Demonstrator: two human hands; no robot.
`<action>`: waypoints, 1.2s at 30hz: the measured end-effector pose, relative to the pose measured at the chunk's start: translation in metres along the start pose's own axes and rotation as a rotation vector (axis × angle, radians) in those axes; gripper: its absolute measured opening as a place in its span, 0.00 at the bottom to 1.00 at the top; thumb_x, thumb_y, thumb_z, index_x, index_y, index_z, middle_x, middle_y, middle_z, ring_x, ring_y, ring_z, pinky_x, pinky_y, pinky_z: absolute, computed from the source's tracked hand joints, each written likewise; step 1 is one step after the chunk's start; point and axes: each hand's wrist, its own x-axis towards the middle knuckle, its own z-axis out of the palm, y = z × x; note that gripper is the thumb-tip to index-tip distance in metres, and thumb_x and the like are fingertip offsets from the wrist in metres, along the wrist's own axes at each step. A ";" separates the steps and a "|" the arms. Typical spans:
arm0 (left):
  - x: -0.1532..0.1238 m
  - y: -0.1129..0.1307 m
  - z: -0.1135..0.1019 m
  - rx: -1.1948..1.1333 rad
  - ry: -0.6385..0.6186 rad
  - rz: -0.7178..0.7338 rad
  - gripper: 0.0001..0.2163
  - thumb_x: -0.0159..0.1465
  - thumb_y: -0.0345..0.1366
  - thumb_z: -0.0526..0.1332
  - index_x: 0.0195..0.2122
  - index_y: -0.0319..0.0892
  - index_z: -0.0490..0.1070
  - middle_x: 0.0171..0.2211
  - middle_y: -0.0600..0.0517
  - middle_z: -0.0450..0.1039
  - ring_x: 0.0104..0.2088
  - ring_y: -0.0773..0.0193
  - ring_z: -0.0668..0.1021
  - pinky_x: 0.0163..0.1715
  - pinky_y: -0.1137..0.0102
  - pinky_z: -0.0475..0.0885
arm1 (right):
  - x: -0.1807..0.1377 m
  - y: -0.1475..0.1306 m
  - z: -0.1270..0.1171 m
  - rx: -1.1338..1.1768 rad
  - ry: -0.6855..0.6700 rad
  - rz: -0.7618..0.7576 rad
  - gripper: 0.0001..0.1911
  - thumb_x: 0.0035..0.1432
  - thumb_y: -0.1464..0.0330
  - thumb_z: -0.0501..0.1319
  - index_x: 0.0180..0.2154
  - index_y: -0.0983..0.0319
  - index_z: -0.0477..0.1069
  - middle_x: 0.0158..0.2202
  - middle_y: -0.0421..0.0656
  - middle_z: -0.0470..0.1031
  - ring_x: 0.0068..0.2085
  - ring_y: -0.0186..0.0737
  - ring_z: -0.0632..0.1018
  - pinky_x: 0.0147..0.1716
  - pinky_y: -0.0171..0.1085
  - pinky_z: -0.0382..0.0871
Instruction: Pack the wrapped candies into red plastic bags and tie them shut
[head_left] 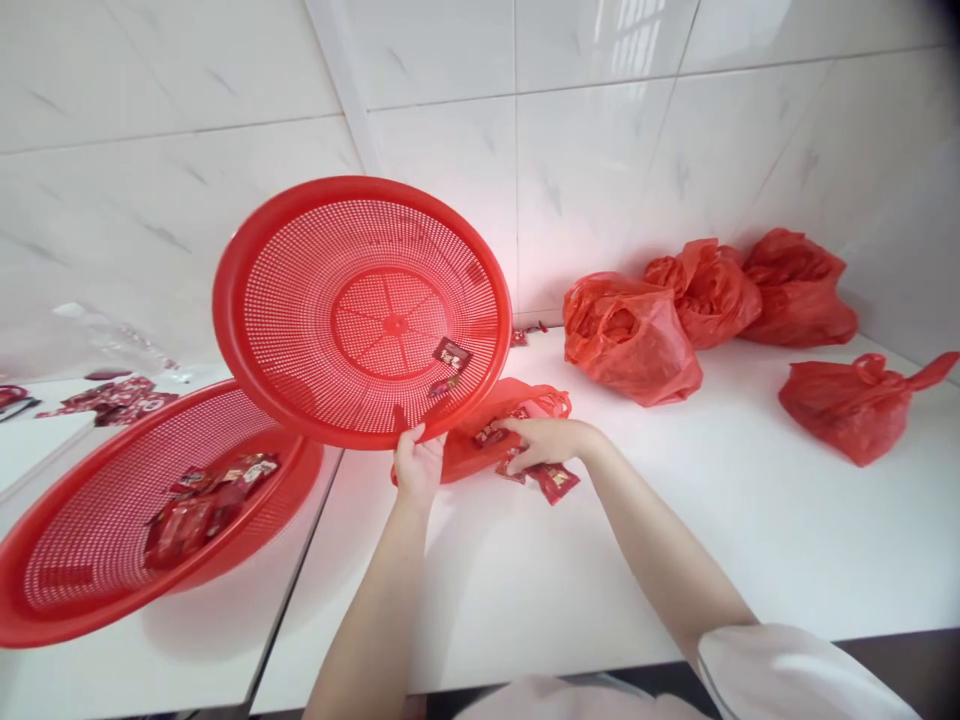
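My left hand (418,465) grips the lower rim of a red plastic mesh basket (315,220), tilted up so that its inside faces me. Two small wrapped packets lie inside it near the lower right, one a dark red packet (452,354). Behind and below the rim lies an open red plastic bag (469,450), its mouth toward the right. My right hand (544,442) is at that mouth with fingers apart, touching red packets. One red packet (556,482) rests on the table under the hand; others show at the bag's opening.
A second red basket (289,495) at the left holds several packets. More red packets (124,398) lie behind it. Several filled red bags, including a near one (630,340), stand along the tiled wall (600,180); a tied bag (847,405) sits at the right on the white table (675,480).
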 end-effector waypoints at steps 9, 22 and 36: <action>-0.001 -0.002 -0.003 -0.021 -0.014 -0.015 0.13 0.54 0.35 0.60 0.40 0.43 0.75 0.44 0.48 0.79 0.52 0.54 0.76 0.54 0.58 0.69 | -0.002 -0.005 0.000 -0.034 -0.259 -0.055 0.16 0.44 0.58 0.70 0.34 0.60 0.79 0.35 0.40 0.79 0.35 0.39 0.78 0.32 0.32 0.67; 0.001 -0.012 -0.006 -0.037 -0.035 -0.009 0.17 0.53 0.33 0.60 0.46 0.45 0.74 0.45 0.49 0.79 0.53 0.53 0.76 0.54 0.55 0.68 | 0.035 0.008 0.018 0.732 0.688 0.084 0.33 0.47 0.60 0.70 0.53 0.60 0.61 0.41 0.45 0.79 0.31 0.36 0.79 0.28 0.35 0.73; 0.001 -0.014 -0.006 -0.019 0.023 -0.048 0.09 0.51 0.35 0.60 0.34 0.43 0.75 0.39 0.49 0.80 0.48 0.54 0.78 0.50 0.58 0.71 | 0.025 -0.001 0.011 0.391 1.014 -0.190 0.10 0.61 0.62 0.57 0.34 0.61 0.70 0.28 0.40 0.76 0.27 0.33 0.75 0.31 0.33 0.69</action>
